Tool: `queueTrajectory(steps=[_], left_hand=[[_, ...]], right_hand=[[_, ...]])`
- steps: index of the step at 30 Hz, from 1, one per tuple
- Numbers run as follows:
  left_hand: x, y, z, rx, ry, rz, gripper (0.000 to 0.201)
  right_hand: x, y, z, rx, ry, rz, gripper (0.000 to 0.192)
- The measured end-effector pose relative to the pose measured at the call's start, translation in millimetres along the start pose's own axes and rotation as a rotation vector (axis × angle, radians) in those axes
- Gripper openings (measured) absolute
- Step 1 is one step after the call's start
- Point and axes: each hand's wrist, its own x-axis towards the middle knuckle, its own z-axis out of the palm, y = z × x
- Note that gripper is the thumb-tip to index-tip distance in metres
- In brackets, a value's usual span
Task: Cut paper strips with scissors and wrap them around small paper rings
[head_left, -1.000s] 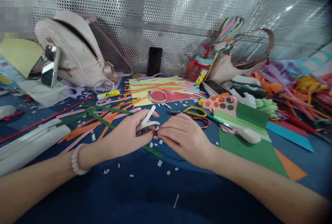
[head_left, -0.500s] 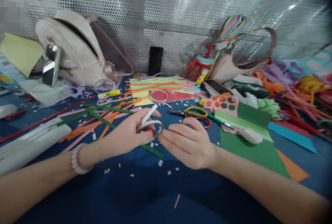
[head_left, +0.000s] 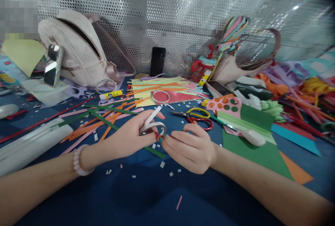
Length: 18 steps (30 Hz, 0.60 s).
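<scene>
My left hand [head_left: 131,137] pinches a white paper strip [head_left: 153,119] curled into a loop, with one end sticking up and away. My right hand [head_left: 191,147] meets it from the right, fingertips pressed to the loop's lower end beside the left thumb. Both hands hover just over the blue tabletop [head_left: 146,194], which is scattered with small white paper bits. A dark green strip [head_left: 154,152] lies under the hands.
Scissors with yellow and red handles [head_left: 199,117] lie just beyond my right hand. Orange, green and pink strips [head_left: 104,119] spread to the left, a glue stick [head_left: 111,95] and pale backpack [head_left: 75,49] farther back. Green paper [head_left: 259,149] lies right; a black phone [head_left: 157,61] leans on the mesh wall.
My right hand has turned palm-inward and dropped slightly lower, still at the loop's end. The loop has opened a little wider. The left hand has barely moved.
</scene>
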Motion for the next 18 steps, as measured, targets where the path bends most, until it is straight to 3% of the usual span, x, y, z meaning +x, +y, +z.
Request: queueTrajectory(steps=[18], left_hand=[[1.5, 0.5, -1.6, -0.034, -0.018, 0.001, 0.036]], right_hand=[[-4.9, 2.8, 3.7, -0.009, 0.01, -0.156, 0.011]])
